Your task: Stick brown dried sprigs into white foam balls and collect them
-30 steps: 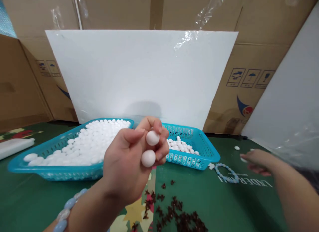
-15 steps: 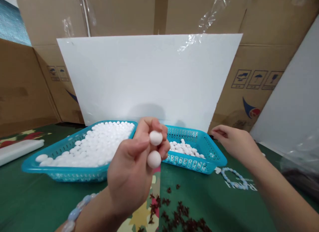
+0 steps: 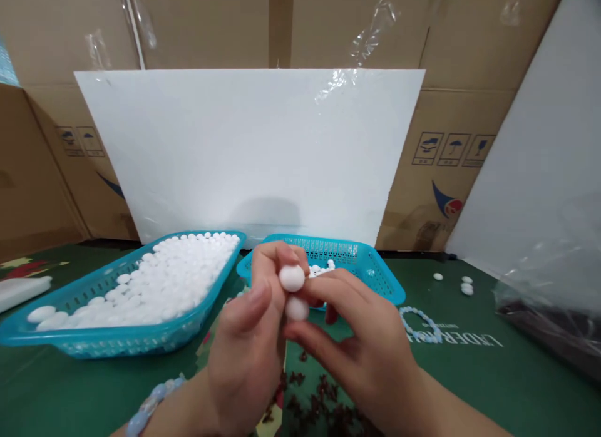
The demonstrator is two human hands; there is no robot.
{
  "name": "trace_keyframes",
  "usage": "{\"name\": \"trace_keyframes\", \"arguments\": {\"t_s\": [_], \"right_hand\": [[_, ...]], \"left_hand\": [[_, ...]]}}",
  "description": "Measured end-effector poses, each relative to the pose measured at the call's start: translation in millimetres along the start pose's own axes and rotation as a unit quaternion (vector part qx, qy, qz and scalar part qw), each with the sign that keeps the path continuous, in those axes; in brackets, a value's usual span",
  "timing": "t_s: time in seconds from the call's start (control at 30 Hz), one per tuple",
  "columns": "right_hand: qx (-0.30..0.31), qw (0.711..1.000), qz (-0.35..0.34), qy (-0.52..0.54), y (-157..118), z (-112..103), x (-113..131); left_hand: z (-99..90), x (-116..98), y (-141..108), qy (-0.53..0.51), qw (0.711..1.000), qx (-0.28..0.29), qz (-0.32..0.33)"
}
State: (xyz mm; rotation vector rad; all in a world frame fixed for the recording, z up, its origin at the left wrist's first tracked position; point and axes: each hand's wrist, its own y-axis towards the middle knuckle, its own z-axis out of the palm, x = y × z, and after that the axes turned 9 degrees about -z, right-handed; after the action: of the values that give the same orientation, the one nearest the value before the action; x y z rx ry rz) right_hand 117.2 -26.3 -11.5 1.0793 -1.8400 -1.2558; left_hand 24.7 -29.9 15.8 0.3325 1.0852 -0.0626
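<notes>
White balls point(image 3: 292, 278) between fingers point(image 3: 328, 288); basket rim point(image 3: 393, 288) beyond

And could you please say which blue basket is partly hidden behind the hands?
The blue basket on the right; the left hand and right hand hide part of it. The basket on the left stands clear of them.

The left hand point(image 3: 248, 343) is curled, the right hand point(image 3: 364, 330) close against it, thumb point(image 3: 314, 346) and forefinger point(image 3: 338, 294) pinching.

A white board point(image 3: 263, 143) stands against brown cardboard point(image 3: 211, 24) behind a green desk point(image 3: 498, 371), with a pale panel point(image 3: 530, 155) at right.
</notes>
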Motion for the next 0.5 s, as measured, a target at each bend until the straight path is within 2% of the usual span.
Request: {"name": "trace_keyframes", "arguments": {"t_s": [0.1,0.17,0.23,0.27,0.3,0.33,0.4,0.5], "right_hand": [[0.041,0.999,-0.002,0.006,4.4,-7.8,-3.1],[0.083,0.997,0.002,-0.001,10.9,-20.2,-9.2],[0.111,0.989,0.065,-0.078,16.7,-38.4,-22.7],[0.124,0.973,0.129,-0.147,17.6,-48.9,-32.8],[0.132,0.938,0.218,-0.234,16.2,-59.6,-45.0],[0.133,0.919,0.254,-0.271,11.9,-70.1,-58.7],[0.145,0.896,0.284,-0.308,-6.3,-88.5,-87.5],[0.185,0.886,0.289,-0.312,-50.6,-106.4,-120.8]], "left_hand": [[-2.2,3.0,4.7,-0.018,1.0,0.007,0.013],[-5.7,4.0,8.5,-0.007,0.999,0.009,0.037],[-9.3,3.8,10.9,0.039,0.997,0.004,0.072],[-10.8,3.2,11.3,0.065,0.994,0.012,0.089],[-12.0,2.3,11.2,0.086,0.99,0.029,0.104],[-12.7,1.2,10.6,0.098,0.987,0.049,0.115],[-13.1,-1.5,8.6,0.099,0.983,0.078,0.131],[-12.6,-4.3,6.3,0.086,0.982,0.097,0.135]]}}
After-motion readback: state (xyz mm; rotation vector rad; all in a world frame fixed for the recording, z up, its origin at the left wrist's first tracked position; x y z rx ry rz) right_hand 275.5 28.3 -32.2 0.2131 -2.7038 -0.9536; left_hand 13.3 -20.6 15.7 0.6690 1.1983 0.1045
